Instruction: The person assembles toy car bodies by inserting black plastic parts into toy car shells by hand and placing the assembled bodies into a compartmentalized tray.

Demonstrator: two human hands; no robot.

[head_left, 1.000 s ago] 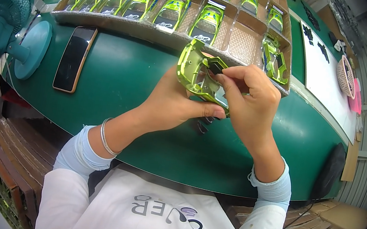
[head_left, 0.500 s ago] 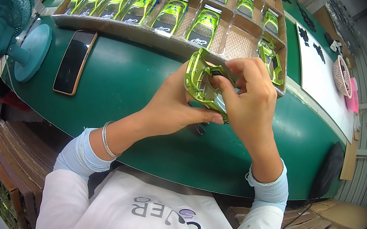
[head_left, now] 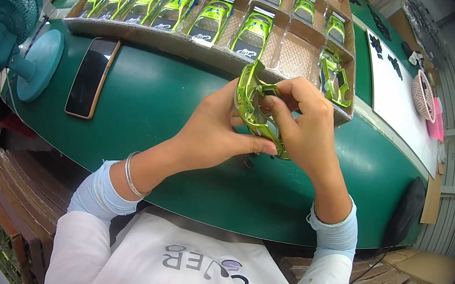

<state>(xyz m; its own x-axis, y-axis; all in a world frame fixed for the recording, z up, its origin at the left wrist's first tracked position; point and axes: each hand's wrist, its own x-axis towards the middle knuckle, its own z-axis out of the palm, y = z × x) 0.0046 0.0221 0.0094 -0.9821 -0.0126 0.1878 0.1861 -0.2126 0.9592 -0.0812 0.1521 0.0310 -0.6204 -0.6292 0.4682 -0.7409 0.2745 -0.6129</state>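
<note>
A shiny green toy car body shell [head_left: 250,105] is held up over the table, its hollow underside turned partly toward me. My left hand [head_left: 216,122] grips its left side and lower edge, thumb along the bottom. My right hand [head_left: 307,121] is closed at the shell's inner right side, thumb and fingers pressed into the opening. Whether a small part sits between those fingers is hidden. Just beyond, a cardboard tray [head_left: 194,49] holds several green toy car bodies [head_left: 253,31] in its compartments. Another green shell [head_left: 334,78] lies tilted in the tray's right front compartment.
On the green table [head_left: 147,96] lies a phone [head_left: 92,78], with a teal fan [head_left: 40,65] at the far left. A white board [head_left: 401,102] with black parts [head_left: 394,65] and a pink basket [head_left: 424,94] are at the right. Stacked trays [head_left: 16,199] stand below left.
The shell has turned in my hands and shows its edge more. My right fingers have shifted slightly, and the dark part seen by them earlier is now hidden.
</note>
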